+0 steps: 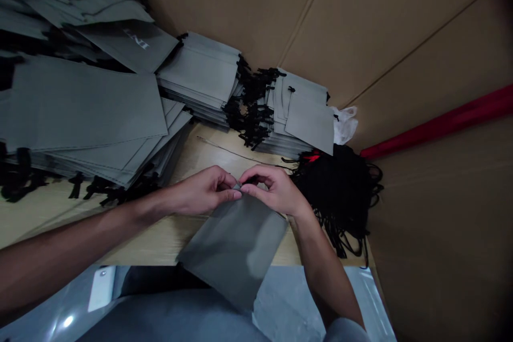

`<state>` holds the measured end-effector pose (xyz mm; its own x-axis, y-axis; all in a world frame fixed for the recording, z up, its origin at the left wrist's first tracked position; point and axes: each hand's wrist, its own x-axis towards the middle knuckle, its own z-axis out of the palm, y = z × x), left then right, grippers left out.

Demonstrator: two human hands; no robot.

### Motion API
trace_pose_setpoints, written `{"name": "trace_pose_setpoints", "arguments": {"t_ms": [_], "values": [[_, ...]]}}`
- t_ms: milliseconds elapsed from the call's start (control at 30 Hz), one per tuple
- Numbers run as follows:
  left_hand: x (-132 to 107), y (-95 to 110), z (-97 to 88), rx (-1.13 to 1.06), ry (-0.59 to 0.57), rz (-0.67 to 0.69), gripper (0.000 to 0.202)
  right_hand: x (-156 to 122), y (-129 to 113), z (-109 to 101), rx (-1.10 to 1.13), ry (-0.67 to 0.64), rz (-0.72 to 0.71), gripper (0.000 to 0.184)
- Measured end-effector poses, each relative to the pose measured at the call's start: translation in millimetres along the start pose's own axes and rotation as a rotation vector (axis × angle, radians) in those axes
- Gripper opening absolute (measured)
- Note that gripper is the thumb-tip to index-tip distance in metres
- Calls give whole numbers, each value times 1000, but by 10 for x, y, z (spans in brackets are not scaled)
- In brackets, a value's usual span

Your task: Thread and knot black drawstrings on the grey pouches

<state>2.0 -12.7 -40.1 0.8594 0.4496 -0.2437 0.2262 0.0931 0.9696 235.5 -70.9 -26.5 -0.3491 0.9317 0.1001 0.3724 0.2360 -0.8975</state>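
A flat grey drawstring pouch (236, 246) hangs over the table's front edge, its upper end between my two hands. My left hand (208, 189) is closed, thumb and forefinger pinching a small corner of the pouch's upper edge. My right hand (274, 187) is closed at the same edge, its fingertips almost touching the left ones. Something dark shows between the right fingers, too small to make out. Just beyond the hands a thin wire-like strand (224, 147) lies on the table. A heap of black cords (336, 187) is to the right of my right hand.
Stacked grey pouches (84, 107) with black cord ends fill the left side. Two more pouch stacks (200, 64) (308, 117) stand at the back, against a cardboard wall (248, 0). A clear plastic bag (345, 124) and a red strip (441, 125) are at right.
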Motion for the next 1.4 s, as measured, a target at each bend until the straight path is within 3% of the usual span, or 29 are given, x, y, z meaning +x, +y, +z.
{"name": "trace_pose_setpoints", "arguments": {"t_ms": [233,433,567,667,867,967,1067,1267,1400], "values": [[-38,28,-44,33,-43,-8,42,-5,25,-48,187,-32,78,22],[-62,76,-114,62,-177,7,46,-6,13,-71,277,-62,122,24],[-54,76,-117,54,-147,28,46,6,50,-59,290,-19,85,21],[-53,75,-101,52,-120,28,47,8,71,-58,310,-25,76,29],[-55,104,-53,157,-9,72,46,-1,39,-68,247,68,57,27],[-38,101,-2,186,192,171,29,9,14,-46,216,98,60,25],[-30,95,37,119,355,331,28,21,0,-14,209,120,62,23],[-62,104,38,261,427,439,14,15,-35,53,184,239,20,24],[-74,116,21,296,470,423,17,-14,-84,63,39,270,-79,12]]}}
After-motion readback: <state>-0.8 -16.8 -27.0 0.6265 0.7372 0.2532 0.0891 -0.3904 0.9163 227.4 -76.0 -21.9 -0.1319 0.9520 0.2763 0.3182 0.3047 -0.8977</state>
